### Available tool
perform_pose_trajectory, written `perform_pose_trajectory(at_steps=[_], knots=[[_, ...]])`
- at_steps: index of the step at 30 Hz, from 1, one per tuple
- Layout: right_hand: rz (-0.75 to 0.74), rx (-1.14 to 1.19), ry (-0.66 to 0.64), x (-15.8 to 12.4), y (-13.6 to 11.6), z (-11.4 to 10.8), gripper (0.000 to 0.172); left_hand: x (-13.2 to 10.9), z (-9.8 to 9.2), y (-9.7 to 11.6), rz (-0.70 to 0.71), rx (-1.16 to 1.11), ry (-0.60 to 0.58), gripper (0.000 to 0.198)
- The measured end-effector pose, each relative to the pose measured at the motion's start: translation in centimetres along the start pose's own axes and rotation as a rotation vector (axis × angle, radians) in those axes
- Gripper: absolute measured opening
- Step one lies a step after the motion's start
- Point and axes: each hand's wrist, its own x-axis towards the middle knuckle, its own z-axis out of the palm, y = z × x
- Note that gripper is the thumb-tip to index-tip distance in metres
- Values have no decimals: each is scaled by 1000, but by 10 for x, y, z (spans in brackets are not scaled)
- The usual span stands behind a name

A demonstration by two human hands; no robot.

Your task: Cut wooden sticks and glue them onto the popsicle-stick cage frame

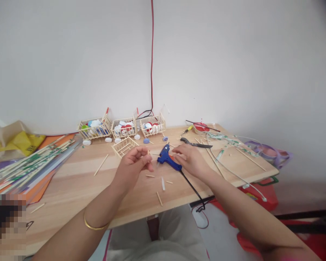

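Observation:
My left hand (137,161) is closed in a pinch near the table's middle, its fingertips round a small stick piece (149,153) that is mostly hidden. Just right of it lies a blue glue gun (167,158), its black cord running toward the front edge. My right hand (188,157) is beyond the gun's handle, palm down with fingers spread, and nothing shows in it. Behind my left hand sits a small open stick frame (125,146). Short cut sticks (159,198) and a translucent glue stick (163,183) lie in front of the gun.
Three stick carts (95,129) filled with bottle caps stand along the wall. Black scissors (197,144), a yellow-handled tool (188,129) and a red round container (201,127) lie at the back right. Bundled sticks (43,159) cover the left side; a white cable (241,177) crosses the right.

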Motion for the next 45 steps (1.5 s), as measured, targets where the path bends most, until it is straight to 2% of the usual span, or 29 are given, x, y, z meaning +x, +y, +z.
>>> perform_pose_trajectory(at_steps=[4,8,10,13,15,18,22,26,28,30,34,37,41,45], knots=[[-167,19,-148,2,-37,20,17,6,-7,6,181,51,209,26],[-227,-95,-275,6,-61,42,16,7,-11,15,317,78,230,23],[-246,-189,-327,8,-65,49,16,7,-13,21,362,91,225,22],[-275,-302,-409,11,-64,57,18,7,-18,29,398,160,287,21],[-273,-331,-454,12,-64,59,17,6,-24,33,401,245,343,20],[-242,-299,-479,17,-67,55,14,4,-35,38,379,383,351,19],[-131,-32,-432,29,-67,41,11,5,-54,39,373,520,338,17],[-108,400,-223,44,-64,29,21,9,-70,35,378,504,353,16],[-114,538,-101,53,-64,26,26,10,-73,32,365,486,344,18],[-99,644,-27,60,-65,26,24,9,-73,29,334,506,304,18],[-41,890,-15,68,-65,34,16,6,-73,26,334,553,246,14],[-14,927,-7,65,-59,43,12,5,-74,25,344,572,241,10],[-1,792,22,60,-51,47,10,2,-74,23,372,660,226,9],[-44,647,28,59,-48,49,5,-2,-75,23,478,860,184,9]])
